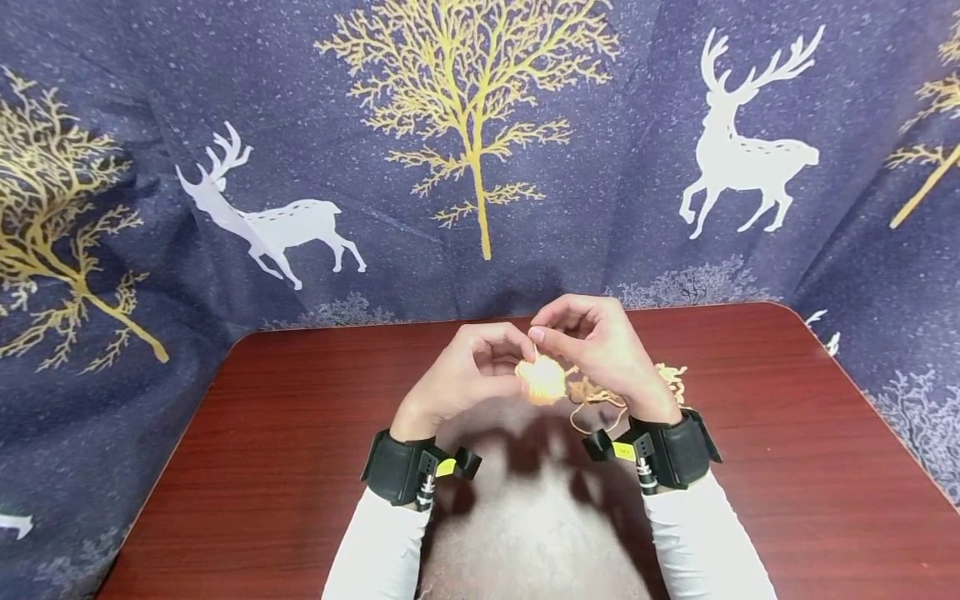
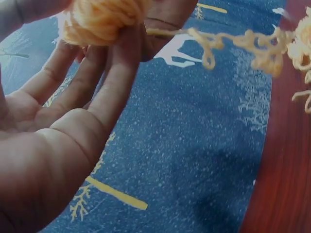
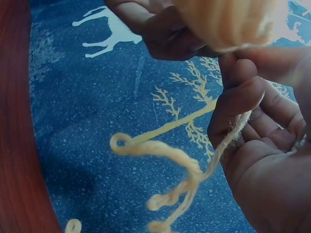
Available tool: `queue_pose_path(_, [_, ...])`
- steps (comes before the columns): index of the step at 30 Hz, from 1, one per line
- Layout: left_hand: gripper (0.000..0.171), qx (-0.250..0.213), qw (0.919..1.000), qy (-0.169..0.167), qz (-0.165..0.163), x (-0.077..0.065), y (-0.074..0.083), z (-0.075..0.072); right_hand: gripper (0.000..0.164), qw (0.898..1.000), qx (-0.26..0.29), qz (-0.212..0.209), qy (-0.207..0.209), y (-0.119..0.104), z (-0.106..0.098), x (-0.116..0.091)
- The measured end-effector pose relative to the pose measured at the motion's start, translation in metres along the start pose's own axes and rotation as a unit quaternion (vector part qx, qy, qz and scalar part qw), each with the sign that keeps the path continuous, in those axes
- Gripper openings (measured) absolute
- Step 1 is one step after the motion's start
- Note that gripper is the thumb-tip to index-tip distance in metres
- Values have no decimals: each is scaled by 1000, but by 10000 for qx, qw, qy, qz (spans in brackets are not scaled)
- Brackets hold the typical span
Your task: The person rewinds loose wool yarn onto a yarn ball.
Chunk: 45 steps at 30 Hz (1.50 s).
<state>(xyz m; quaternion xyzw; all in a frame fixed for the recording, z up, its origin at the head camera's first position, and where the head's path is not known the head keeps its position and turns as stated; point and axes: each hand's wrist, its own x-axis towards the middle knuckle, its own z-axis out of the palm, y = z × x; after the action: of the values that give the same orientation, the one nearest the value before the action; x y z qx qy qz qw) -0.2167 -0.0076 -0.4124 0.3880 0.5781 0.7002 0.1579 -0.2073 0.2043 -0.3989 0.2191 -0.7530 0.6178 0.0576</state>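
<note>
A small ball of pale orange yarn is held up over the front of the table by my left hand, thumb and fingers around it. In the left wrist view the wound strands of the ball show above the fingers. Just up and to the right, my right hand pinches a strand between thumb and index finger, close to the ball. From the right hand a length of yarn hangs down, twisted and looped in the right wrist view. A kinked strand runs toward a loose tangle.
Behind and below the right wrist lies a loose heap of yarn on the reddish-brown table. A pale grey mat or surface spreads beneath the forearms. A dark blue cloth with deer and trees hangs along the table's far edge.
</note>
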Motion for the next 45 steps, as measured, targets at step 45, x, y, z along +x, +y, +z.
queue_pose_path(45, [37,429,9159,3795,1233,14,-2,4,5,9983,-575,76,1,-4,14,1])
